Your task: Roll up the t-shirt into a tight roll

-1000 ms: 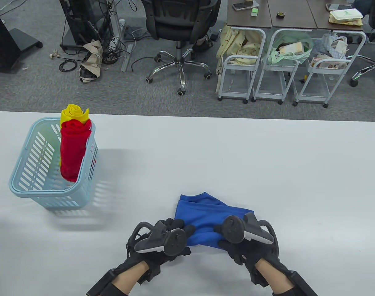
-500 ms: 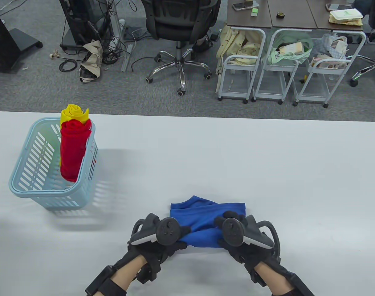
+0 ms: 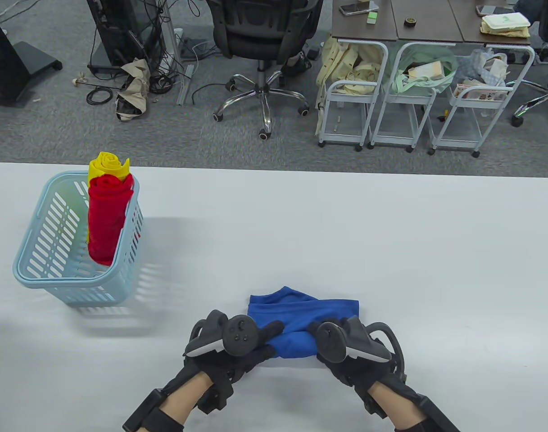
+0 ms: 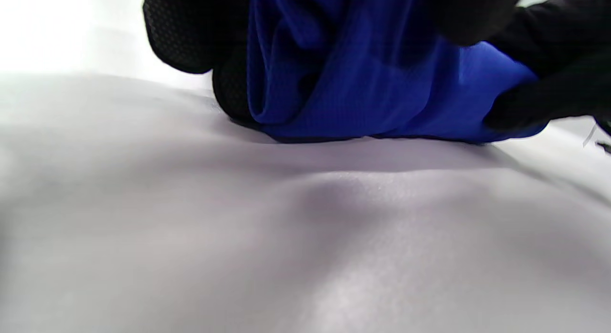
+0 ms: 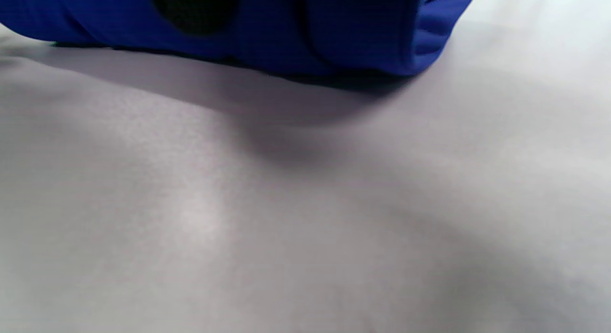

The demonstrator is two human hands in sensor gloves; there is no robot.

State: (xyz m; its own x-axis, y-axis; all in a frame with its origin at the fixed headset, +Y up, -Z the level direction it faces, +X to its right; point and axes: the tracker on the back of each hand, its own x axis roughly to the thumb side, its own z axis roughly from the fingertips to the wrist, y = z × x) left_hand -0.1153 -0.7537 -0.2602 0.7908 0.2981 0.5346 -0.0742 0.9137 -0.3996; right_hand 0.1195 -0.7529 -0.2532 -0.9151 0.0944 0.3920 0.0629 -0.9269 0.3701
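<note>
The white table (image 3: 346, 234) stood before a grey carpeted floor with an office chair (image 3: 260, 40) and white wire carts (image 3: 418, 94) at the far side. On the table's left part, a light blue slotted basket (image 3: 53, 270) held two upright fabric rolls, a red roll (image 3: 106, 220) in front and a yellow roll (image 3: 108, 165) behind it, touching.

The blue t-shirt (image 3: 301, 315) lay at the near edge of the table, centred between both hands. Its near portion was rolled into a horizontal cylinder; a short flat portion extended toward the far side.

The left hand (image 3: 237, 346) gripped the left end of the roll, fingers curled round the fabric, as the left wrist view confirmed (image 4: 334, 75). The right hand (image 3: 346, 348) gripped the right end, fingers curled over the roll. In the right wrist view, the roll's end (image 5: 372, 32) rested on the table surface, one dark fingertip pressed into the fabric.
</note>
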